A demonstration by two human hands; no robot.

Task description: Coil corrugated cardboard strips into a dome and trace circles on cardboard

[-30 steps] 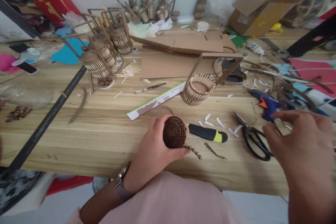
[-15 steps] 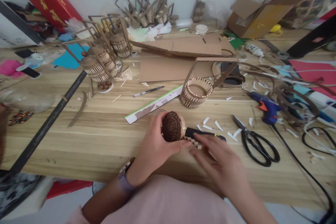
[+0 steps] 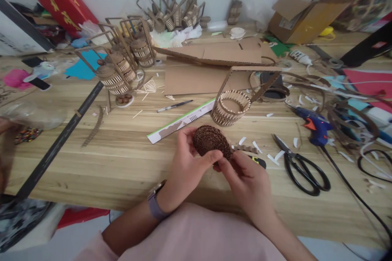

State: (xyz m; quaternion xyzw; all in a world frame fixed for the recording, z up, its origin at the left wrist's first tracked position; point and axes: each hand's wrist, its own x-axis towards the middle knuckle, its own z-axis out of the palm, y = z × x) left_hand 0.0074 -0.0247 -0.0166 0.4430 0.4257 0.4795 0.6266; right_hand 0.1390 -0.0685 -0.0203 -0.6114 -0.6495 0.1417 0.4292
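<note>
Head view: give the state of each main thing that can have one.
Brown coil: held by both hands
Left hand: closed around the coil
Right hand: pinching the coil's edge
Scissors: lying flat, blades apparently closed
Glue gun: lying on its side, cord attached
Handled basket: upright, open-topped
Cardboard box: flap open

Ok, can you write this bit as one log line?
left hand: holding brown coil | right hand: at coil's edge | scissors: on table | glue gun: on table
</note>
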